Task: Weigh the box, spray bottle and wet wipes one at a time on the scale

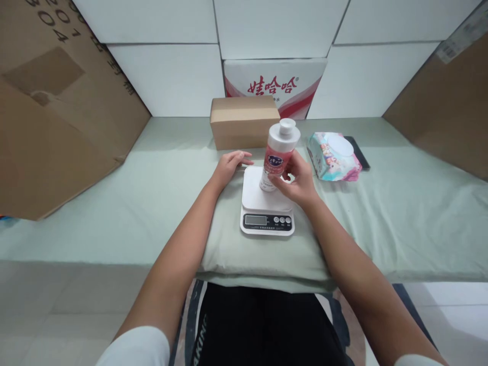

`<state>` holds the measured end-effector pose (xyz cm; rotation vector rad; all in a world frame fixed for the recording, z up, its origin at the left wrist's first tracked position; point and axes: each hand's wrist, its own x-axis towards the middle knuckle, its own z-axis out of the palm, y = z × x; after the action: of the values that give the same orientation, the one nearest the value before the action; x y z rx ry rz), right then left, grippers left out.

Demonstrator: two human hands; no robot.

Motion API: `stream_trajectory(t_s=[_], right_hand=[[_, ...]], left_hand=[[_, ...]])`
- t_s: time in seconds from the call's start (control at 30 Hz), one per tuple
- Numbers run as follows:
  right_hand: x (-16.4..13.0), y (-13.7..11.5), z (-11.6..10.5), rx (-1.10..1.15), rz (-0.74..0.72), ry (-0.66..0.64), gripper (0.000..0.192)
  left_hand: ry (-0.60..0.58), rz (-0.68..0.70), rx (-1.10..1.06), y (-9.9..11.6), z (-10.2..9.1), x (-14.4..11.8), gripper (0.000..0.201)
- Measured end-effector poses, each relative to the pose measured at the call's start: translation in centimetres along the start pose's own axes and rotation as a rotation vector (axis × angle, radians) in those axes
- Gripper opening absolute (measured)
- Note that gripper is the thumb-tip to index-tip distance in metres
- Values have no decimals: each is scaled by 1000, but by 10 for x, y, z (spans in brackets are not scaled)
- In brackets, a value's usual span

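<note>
Bottle: a white bottle [277,155] with a pink label and a white cap, tilted so its top leans toward the far edge of the tabletop, its base on or just above the scale's platform; I cannot tell from here whether the base rests fully.
Right hand: the right hand [298,179] wraps the lower half of the bottle, thumb across the label, fingers behind; the grip is closed around the bottle.
Left hand: the left hand [230,165] lies flat, palm down, on the green cloth just beside the far left corner of the scale, fingers loosely spread, holding nothing.
Scale: a small white kitchen scale [267,209] sits near the middle of the tabletop's near edge, on a raised pad under the cloth; its display [255,220] and three buttons face the person. The readout is too small to read.
Doing it well: in my judgement the bottle wants to stand upright and centred on the platform, and the fingers should come fully away so no hand weight is counted; the soft pad beneath may let the scale rock, so a gentle set-down seems wise. The left hand looks best kept off the scale's edge.
Nearby: a cardboard box [244,122] stands toward the far edge behind the scale; a pack of wet wipes [333,156] lies to the right, on a dark flat thing I cannot identify.
</note>
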<state>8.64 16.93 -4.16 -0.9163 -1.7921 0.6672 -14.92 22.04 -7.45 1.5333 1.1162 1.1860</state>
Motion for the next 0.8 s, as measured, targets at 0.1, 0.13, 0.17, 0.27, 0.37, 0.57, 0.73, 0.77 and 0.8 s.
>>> stream_trajectory(t_s=[0.1,0.13,0.17,0.27,0.37,0.57,0.73,0.77,0.8], right_hand=[[2,1,-7,9,53,-6,71],[3,1,-10,19,58,7,77],[5,1,-14,33,50,25,82],[8,1,-22,65,1,53,84],[8,-1,-19,52,-9,-19,66],[5,5,-6,-12,22,34,53],[12,30,-18,-221,106,349,66],[13,36,-21,-270,131,378,65],[14,41,-23,-317,155,399,63]], left_hand=[[9,-3,-1,0,0,0,52],[15,1,-1,-1,0,0,52],[21,5,-2,-1,-1,1,52],[39,16,-10,-3,-2,2,53],[46,15,-8,-3,-2,2,54],[58,19,-3,-4,-3,3,60],[67,21,-11,-4,-2,3,61],[68,15,-11,-4,-1,3,62],[69,10,-10,-3,-1,3,63]])
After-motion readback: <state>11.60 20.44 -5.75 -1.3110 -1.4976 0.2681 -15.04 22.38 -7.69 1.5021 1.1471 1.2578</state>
